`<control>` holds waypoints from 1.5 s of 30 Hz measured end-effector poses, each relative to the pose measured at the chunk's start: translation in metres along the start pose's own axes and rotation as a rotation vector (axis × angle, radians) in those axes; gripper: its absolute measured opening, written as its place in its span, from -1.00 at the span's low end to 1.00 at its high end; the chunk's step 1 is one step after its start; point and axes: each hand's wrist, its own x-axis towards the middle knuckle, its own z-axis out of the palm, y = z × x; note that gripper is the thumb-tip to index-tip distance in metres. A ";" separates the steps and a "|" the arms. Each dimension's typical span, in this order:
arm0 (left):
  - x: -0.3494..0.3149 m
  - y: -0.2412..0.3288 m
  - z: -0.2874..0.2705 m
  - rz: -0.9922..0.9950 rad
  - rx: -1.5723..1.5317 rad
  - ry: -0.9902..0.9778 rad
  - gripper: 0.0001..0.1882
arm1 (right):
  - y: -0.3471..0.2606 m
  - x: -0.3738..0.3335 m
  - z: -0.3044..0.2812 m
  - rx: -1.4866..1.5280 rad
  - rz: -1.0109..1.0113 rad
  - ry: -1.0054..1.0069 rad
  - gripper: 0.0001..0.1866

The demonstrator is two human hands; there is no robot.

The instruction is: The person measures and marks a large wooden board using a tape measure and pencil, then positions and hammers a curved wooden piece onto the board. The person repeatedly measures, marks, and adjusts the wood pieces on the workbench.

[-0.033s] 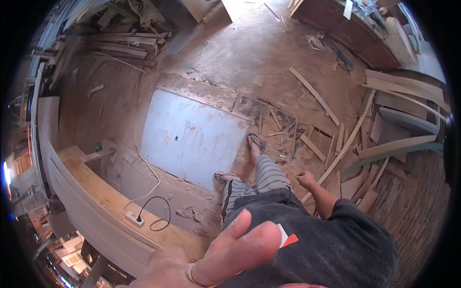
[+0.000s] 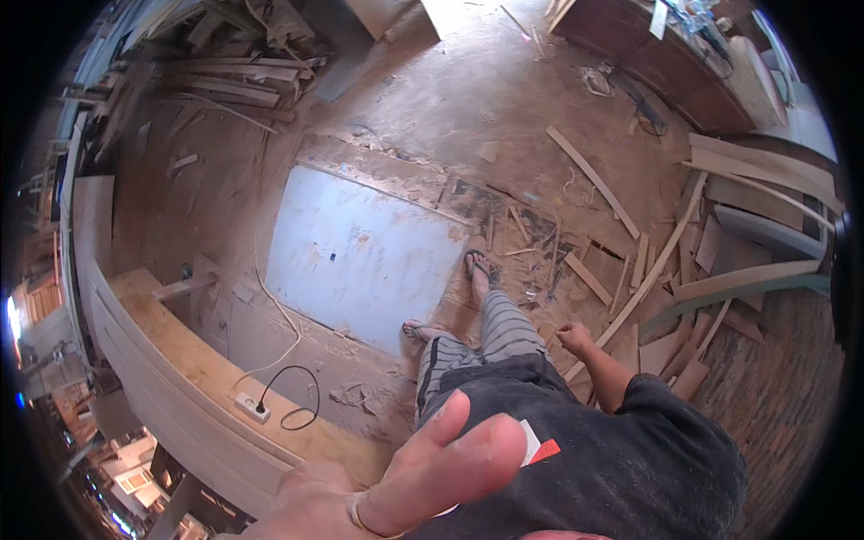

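Note:
My left hand (image 2: 409, 477) is large and close at the bottom of the view, fingers stretched out to the right and a ring on one. It holds nothing that I can see. Beyond it, a white power socket block (image 2: 252, 408) with a black cable (image 2: 310, 396) lies on a wooden ledge (image 2: 333, 450). My right hand (image 2: 573, 338) hangs by my right side with its fingers curled in, and no object shows in it. A white and red tag (image 2: 540, 447) lies against my dark shirt (image 2: 594, 459). My feet, in flip-flops, stand at the right edge of a pale blue panel (image 2: 360, 256).
Loose wooden strips (image 2: 594, 180) and board offcuts (image 2: 589, 277) litter the dusty floor on the right. Curved wooden pieces (image 2: 756, 279) are stacked at the far right. A scrap wood pile (image 2: 225, 90) fills the far left. A white cord (image 2: 283, 315) runs over the panel's left side.
The view has shifted very slightly. Both hands keep the same pose and place.

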 end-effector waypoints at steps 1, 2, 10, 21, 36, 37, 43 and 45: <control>0.007 -0.002 -0.001 0.002 -0.005 0.004 -0.13 | 0.000 0.004 -0.003 -0.018 -0.004 -0.018 -0.70; 0.013 -0.002 -0.002 0.002 -0.005 0.007 -0.12 | 0.001 0.004 -0.002 0.045 0.034 -0.046 -0.70; 0.030 0.018 -0.017 0.077 0.047 0.108 0.02 | -0.035 0.008 -0.018 0.064 0.028 -0.145 -0.72; -0.109 -0.016 -0.202 -0.174 0.968 1.380 -0.41 | -0.329 -0.140 -0.283 0.713 -1.115 0.159 -0.76; -0.371 -0.155 -0.278 -1.278 0.956 1.327 -0.36 | -0.343 -0.302 -0.370 0.905 -1.268 -1.361 -0.47; -0.367 -0.156 -0.277 -1.258 0.920 1.323 -0.36 | -0.340 -0.301 -0.369 0.908 -1.268 -1.351 -0.44; -0.328 -0.159 -0.264 -1.188 0.907 1.354 -0.36 | -0.329 -0.287 -0.368 0.991 -1.138 -1.369 -0.30; -0.333 -0.168 -0.252 -1.214 0.909 1.340 -0.38 | -0.331 -0.281 -0.371 1.003 -1.044 -1.436 -0.25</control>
